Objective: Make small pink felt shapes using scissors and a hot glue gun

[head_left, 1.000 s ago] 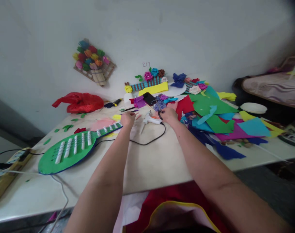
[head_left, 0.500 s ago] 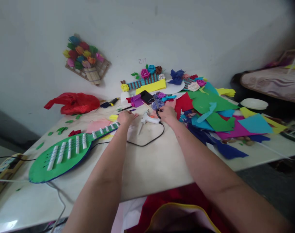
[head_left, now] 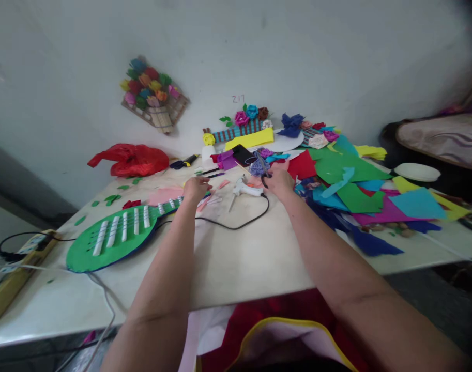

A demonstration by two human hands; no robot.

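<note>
My right hand (head_left: pixel 281 181) is closed on the black handles of a pair of scissors (head_left: pixel 265 177), whose blades point away from me. Just left of it lies a white hot glue gun (head_left: pixel 248 190), its black cord curving over the table. My left hand (head_left: pixel 196 188) rests low beside the neck of a green paper guitar (head_left: pixel 117 235) with white rolled strips across it. Its fingers look curled together, and whatever lies under them is hidden. Thin pink paper strips (head_left: pixel 212 195) are right of that hand, and a pale pink sheet (head_left: pixel 165 196) is behind the guitar neck.
Coloured paper sheets (head_left: pixel 348 170) pile up on the right. A red plastic bag (head_left: pixel 137 160), a utility knife (head_left: pixel 191 160) and a black phone (head_left: pixel 243 154) lie toward the back. Paper flowers (head_left: pixel 252 112) stand by the wall. A power strip (head_left: pixel 32 256) is at left.
My left hand has drawn back left, its fingers now curled over where a yellow piece lay; pink strips show beside it. My right hand still holds the scissors. The view has turned slightly left.
</note>
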